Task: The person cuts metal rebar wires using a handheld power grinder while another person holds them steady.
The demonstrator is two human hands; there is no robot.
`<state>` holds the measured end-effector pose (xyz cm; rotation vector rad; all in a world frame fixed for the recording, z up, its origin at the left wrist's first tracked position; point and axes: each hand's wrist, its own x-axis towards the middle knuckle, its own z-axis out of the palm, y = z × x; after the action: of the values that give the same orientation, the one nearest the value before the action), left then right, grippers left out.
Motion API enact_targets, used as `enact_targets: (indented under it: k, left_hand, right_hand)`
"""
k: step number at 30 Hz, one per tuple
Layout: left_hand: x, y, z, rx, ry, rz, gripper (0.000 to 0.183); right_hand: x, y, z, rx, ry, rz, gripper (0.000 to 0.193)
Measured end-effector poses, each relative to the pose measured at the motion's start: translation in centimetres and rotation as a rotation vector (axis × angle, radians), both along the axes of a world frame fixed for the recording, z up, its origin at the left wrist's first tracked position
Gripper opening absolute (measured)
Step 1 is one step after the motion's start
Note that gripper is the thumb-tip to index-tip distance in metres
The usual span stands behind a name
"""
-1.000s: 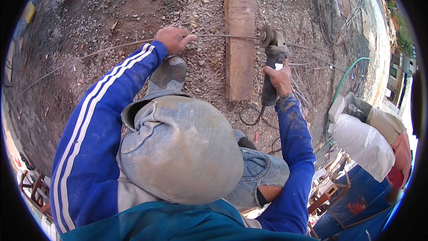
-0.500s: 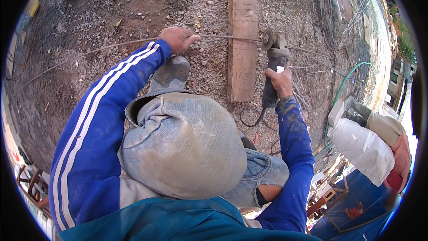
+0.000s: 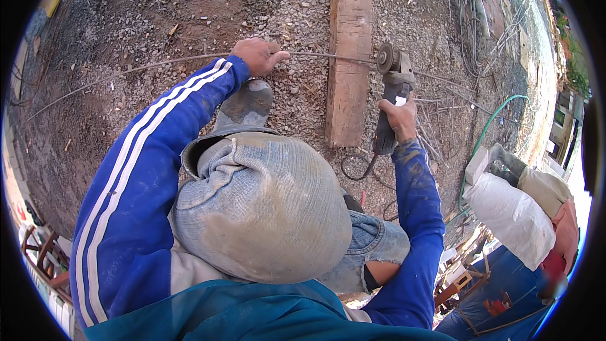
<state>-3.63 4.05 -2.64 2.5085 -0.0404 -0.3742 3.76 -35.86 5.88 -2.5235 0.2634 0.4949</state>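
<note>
Grinder (image 3: 398,82), gripped in my right hand (image 3: 400,116), points lengthwise away from me; my left hand (image 3: 259,57) clasps a thin rod (image 3: 315,55) running crosswise over the timber (image 3: 348,101) between them.

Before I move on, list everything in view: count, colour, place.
plank: 1, brown, top centre
rod: 1, brown, across plank
grinder: 1, dark, right of plank
hose: 1, green, right
sack: 1, white, right
tarp: 1, blue, lower right
wires: several, grey, upper right
gravel: uncounted, grey, ground
boot: 1, grey, left of plank
jeans: 1 pair, blue, centre
sleeves: 2, blue, both sides
left hand: 1, bare, over rod
right hand: 1, bare, around grinder
</note>
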Motion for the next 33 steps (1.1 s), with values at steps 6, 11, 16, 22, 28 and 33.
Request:
enact_targets:
  k: [6, 11, 16, 22, 28, 33]
  left_hand:
    - [-0.3, 0.2, -0.2, 0.012, -0.009, 0.008, 0.048]
    - [0.1, 0.0, 0.3, 0.003, 0.015, 0.000, 0.049]
    - [-0.1, 0.0, -0.1, 0.000, -0.011, -0.003, 0.048]
    - [-0.1, 0.1, 0.4, 0.001, 0.016, -0.004, 0.048]
    - [0.0, 0.0, 0.0, 0.004, 0.001, -0.016, 0.048]
    - [0.0, -0.2, -0.1, 0.005, -0.045, -0.012, 0.047]
  right_hand:
    - [-0.3, 0.7, 0.8, -0.021, -0.001, 0.021, 0.064]
    - [-0.4, 0.4, 0.7, 0.050, 0.022, 0.002, 0.064]
    - [-0.3, 0.8, 1.0, -0.080, -0.006, 0.016, 0.066]
    - [-0.5, 1.4, 1.7, -0.080, 0.015, 0.024, 0.067]
    - [-0.6, -0.3, 0.3, -0.020, -0.003, 0.025, 0.066]
    - [-0.6, -0.8, 0.1, -0.022, 0.012, 0.006, 0.065]
